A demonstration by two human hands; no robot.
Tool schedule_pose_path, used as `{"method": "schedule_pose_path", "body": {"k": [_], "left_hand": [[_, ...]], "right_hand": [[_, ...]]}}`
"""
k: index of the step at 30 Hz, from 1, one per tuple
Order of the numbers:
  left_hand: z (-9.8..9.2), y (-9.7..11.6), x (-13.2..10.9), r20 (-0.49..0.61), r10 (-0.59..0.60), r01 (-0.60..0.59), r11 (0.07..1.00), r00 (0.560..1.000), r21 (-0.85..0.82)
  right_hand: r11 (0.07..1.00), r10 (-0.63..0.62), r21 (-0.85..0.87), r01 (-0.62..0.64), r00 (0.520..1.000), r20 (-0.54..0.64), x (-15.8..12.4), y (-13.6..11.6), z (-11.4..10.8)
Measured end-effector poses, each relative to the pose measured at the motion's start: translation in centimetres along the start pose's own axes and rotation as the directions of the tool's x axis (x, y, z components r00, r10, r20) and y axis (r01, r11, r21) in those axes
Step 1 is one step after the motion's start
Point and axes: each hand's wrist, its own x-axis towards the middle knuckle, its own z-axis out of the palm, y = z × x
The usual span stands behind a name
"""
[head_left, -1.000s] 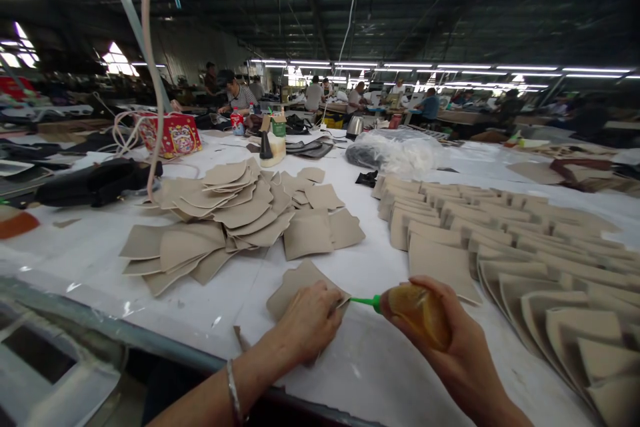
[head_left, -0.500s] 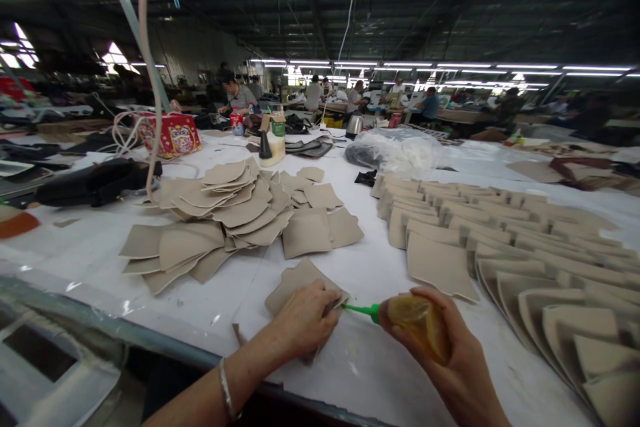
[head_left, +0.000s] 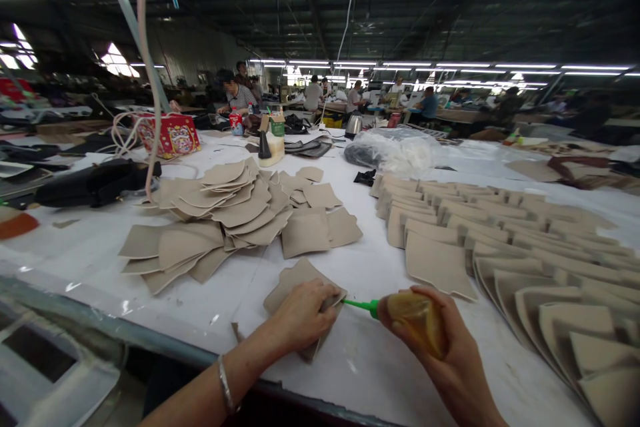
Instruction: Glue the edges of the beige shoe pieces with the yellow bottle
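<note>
My right hand [head_left: 445, 347] is wrapped around a soft glue bottle [head_left: 413, 320] with amber contents. Its thin green nozzle [head_left: 363, 306] points left, and the tip meets the right corner of a beige leather-like piece [head_left: 290, 283]. Over that piece lies my left hand [head_left: 307, 313], fingers bent and gripping near the same corner; the thumb is mostly hidden. The piece rests on the white table close to the front edge, partly covered by the hand.
A loose heap of beige pieces [head_left: 240, 207] lies to the left. Overlapping rows of folded-looking pieces [head_left: 505, 240] fill the right side. Farther back are a container of pale liquid [head_left: 273, 150], clear plastic wrap [head_left: 400, 150] and a red box [head_left: 173, 135]. People sit working beyond.
The nozzle tip and my left fingers have shifted very slightly up along the piece's corner. Both hands keep their hold.
</note>
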Motion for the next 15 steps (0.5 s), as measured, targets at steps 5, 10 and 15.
{"method": "schedule_pose_path", "body": {"k": [5, 10, 15], "left_hand": [[0.2, -0.4, 0.1, 0.014, -0.013, 0.014, 0.999, 1.0, -0.039], [0.5, -0.7, 0.2, -0.006, -0.008, 0.008, 0.998, 1.0, -0.061], [0.4, -0.5, 0.0, -0.009, -0.007, 0.006, 0.998, 1.0, -0.065]], "right_hand": [[0.997, 0.074, 0.033, -0.075, 0.997, 0.018, -0.1, 0.1, 0.1], [0.986, 0.114, 0.107, -0.131, 0.982, 0.151, -0.3, 0.9, -0.2], [0.995, 0.067, 0.058, -0.077, 0.987, 0.146, -0.4, 1.8, -0.5]]}}
